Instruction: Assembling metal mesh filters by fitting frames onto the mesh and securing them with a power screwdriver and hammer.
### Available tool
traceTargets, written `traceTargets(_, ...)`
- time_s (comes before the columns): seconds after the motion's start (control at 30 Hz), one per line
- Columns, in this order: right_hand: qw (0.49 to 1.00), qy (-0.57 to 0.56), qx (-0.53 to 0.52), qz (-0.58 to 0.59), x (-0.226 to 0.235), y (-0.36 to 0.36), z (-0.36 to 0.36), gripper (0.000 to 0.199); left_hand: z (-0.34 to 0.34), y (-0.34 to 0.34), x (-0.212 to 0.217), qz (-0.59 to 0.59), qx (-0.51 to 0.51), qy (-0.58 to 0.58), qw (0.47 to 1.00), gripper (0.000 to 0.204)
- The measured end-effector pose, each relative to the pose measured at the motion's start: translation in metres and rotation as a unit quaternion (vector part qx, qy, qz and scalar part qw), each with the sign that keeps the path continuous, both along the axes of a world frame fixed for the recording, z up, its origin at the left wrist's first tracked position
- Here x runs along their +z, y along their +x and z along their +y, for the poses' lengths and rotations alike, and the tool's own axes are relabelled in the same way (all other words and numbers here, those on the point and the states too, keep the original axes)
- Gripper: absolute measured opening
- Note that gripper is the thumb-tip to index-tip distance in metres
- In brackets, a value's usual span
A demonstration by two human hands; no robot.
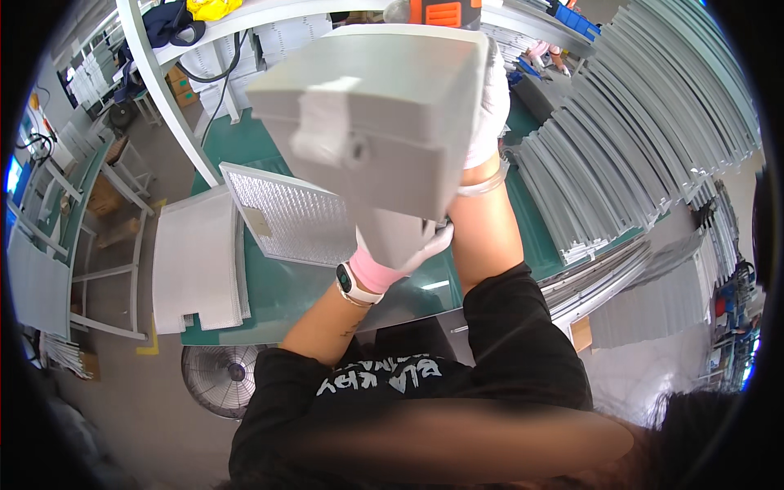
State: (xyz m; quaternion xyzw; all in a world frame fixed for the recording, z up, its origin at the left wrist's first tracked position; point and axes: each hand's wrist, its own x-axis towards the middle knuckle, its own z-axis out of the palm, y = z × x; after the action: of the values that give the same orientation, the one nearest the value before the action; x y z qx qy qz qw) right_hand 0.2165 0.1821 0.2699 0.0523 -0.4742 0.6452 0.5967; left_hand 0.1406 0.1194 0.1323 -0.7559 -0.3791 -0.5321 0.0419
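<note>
I hold a large flat grey panel [384, 98] raised close to the camera, tilted, with a pale strip of tape on its face. My left hand [402, 243], in a white glove with a pink cuff, grips the panel's lower edge; a watch sits on that wrist. My right hand [492, 106], also in a white glove, is mostly hidden behind the panel's right edge and grips it there. Below the panel lies the green table [269, 286].
A framed metal mesh sheet [282, 214] lies on the table to the left of my hands, beside a stack of grey sheets [196, 260]. Long metal strips [637, 139] are piled at the right. A fan [219, 377] stands on the floor, white racks at the left.
</note>
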Motion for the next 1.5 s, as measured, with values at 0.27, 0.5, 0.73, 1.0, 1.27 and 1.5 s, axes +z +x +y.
traceTargets(0.27, 0.991, 0.011, 0.115, -0.064, -0.007, -0.001, 0.008, 0.053, 0.008, -0.001, -0.004, 0.044, 0.026, 0.118, 0.992, 0.016)
traceTargets(0.5, 0.994, -0.050, 0.091, -0.015, -0.010, -0.003, -0.001, 0.052, 0.002, -0.006, 0.008, 0.125, 0.048, 0.135, 0.982, 0.017)
traceTargets(0.73, 0.992, -0.099, 0.076, 0.024, -0.006, -0.012, -0.020, 0.051, -0.025, -0.004, 0.023, 0.065, 0.047, -0.049, 0.996, 0.018)
traceTargets(1.0, 0.998, 0.029, -0.049, 0.001, 0.009, 0.024, -0.011, 0.036, -0.026, -0.027, 0.004, 0.046, -0.027, 0.072, 0.996, 0.025)
traceTargets(1.27, 0.997, 0.035, -0.009, -0.074, 0.033, 0.046, -0.043, 0.024, -0.135, -0.108, -0.052, 0.229, -0.089, -0.063, 0.967, 0.020)
traceTargets(1.5, 0.994, 0.046, -0.068, -0.068, 0.013, 0.041, -0.041, 0.048, -0.236, -0.169, -0.185, 0.393, -0.242, -0.196, 0.865, 0.022)
